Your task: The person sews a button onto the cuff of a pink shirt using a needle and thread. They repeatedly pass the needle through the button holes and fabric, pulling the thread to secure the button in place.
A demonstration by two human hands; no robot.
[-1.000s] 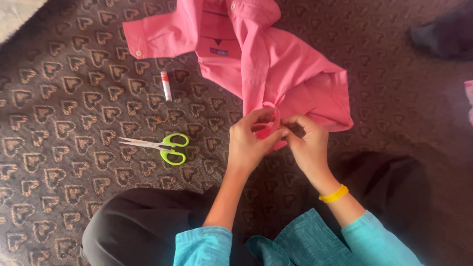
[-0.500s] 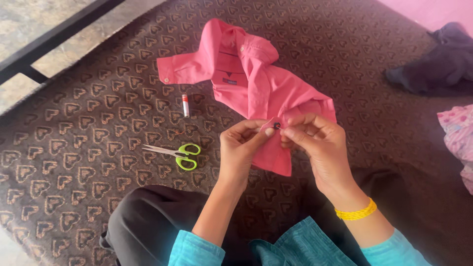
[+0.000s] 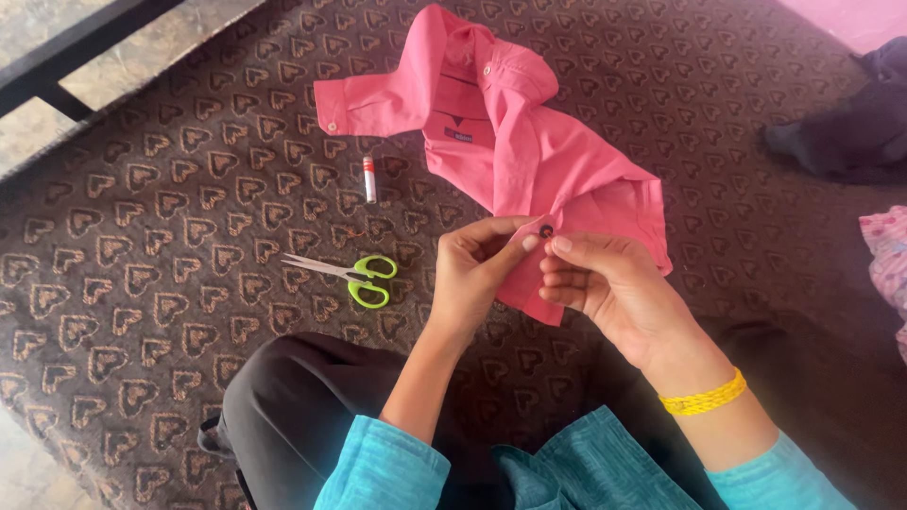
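Our fingers (image 3: pixel 529 241) pinch a small dark button (image 3: pixel 546 230) against the hem of the pink shirt (image 3: pixel 529 161), left hand (image 3: pixel 477 274) and right hand (image 3: pixel 605 288) both clamped there. Green-handled scissors (image 3: pixel 354 276) lie nearby on the patterned carpet (image 3: pixel 142 246).

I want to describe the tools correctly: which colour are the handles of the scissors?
Bright green; the scissors lie on the patterned carpet, clear in the head view.
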